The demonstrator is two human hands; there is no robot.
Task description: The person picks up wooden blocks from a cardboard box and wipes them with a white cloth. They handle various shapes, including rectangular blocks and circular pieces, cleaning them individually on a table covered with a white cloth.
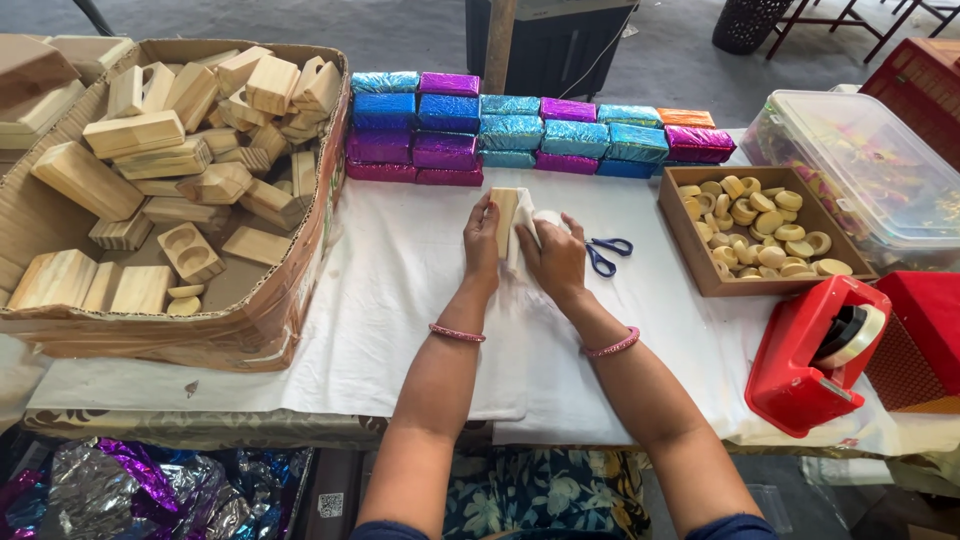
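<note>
A: What's on the far left?

B: A big cardboard box (pixel 300 270) with torn, sagging walls, heaped with pale wooden blocks (pixel 180 160), some with round hollows cut in them. Below the table edge, crumpled silver and purple foil (pixel 130 490) lies in a heap.

A: And moving toward the middle?

B: At the back of the white cloth (pixel 400 330) stands a row of foil-wrapped blocks (pixel 520 135), stacked in blue, purple, teal, orange and magenta. Just in front of them the two hands meet.

A: What are the hands doing?

B: The left hand (pixel 482 240) is pressed flat along the left side of an upright wooden block (pixel 505 215), fingers closed against it. The right hand (pixel 555 258) is curled over white wrapping paper (pixel 530 225) on the block's right side, holding it to the wood. The block stands on the cloth, near the middle of the table, between both hands. Each wrist wears a pink bangle.

A: To the right of that?

B: Blue-handled scissors (pixel 607 255) lie just beside the right hand. Further on, a brown tray (pixel 690 265) holds wooden rings (pixel 755 225). Behind it sits a lidded clear plastic tub (pixel 860 160), and at the near right corner a red tape dispenser (pixel 800 360) with a roll in it.
</note>
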